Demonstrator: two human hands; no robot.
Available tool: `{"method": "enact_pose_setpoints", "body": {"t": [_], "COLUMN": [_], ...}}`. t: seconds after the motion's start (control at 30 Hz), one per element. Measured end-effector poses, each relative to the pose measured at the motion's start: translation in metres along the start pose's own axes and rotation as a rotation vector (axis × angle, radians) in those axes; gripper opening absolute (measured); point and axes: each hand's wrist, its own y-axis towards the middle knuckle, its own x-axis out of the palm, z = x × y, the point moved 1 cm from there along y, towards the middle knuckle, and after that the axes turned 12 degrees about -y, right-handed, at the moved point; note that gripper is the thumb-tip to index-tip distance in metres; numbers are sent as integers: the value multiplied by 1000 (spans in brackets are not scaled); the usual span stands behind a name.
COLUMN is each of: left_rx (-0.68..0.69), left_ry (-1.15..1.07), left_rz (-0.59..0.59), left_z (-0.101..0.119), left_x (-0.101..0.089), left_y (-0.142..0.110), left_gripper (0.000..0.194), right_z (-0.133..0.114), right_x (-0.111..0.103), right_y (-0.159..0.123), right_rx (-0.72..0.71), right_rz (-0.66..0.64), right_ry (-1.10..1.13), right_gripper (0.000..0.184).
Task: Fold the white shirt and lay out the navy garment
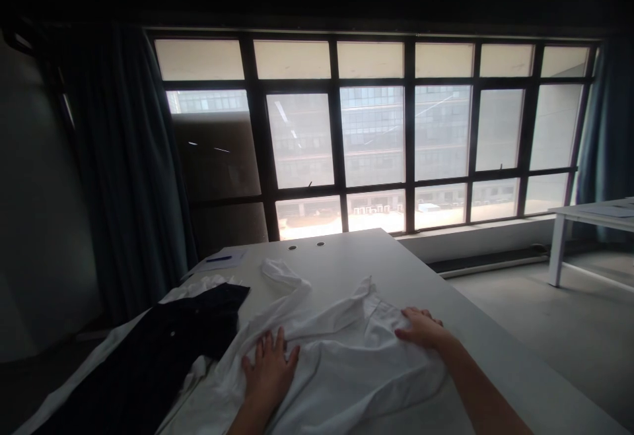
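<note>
Bright daylight from the wide window (371, 138) leaves everything indoors dim, with warping toward the frame edges.

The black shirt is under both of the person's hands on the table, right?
Not quite. The white shirt is under both hands, the left hand and the right hand. The black shirt lies to the left of them on the white table. The head view shows this.
</note>
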Motion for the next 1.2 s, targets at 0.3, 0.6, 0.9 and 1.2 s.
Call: {"method": "enact_pose_setpoints", "body": {"t": [0.3,0.6,0.9,1.2], "left_rx": [359,235,390,433], "left_ry": [-42,-35,-61,-118], "left_rz": [216,89,-180,-372], "left_z": [14,13,20,47], "left_x": [4,11,7,-5], "left_y": [-8,-7,-18,-48], "left_gripper": [56,62,62,62], "right_z": [-24,37,35,-100], "right_x": [9,-87,-134,-54], "right_y": [4,-30,-71,-56], "right_rx": [-21,-38,127,-337], "right_rz": [41,113,310,-11], "right_ry": [-6,68,-14,1], "right_gripper": [45,36,62,58]}}
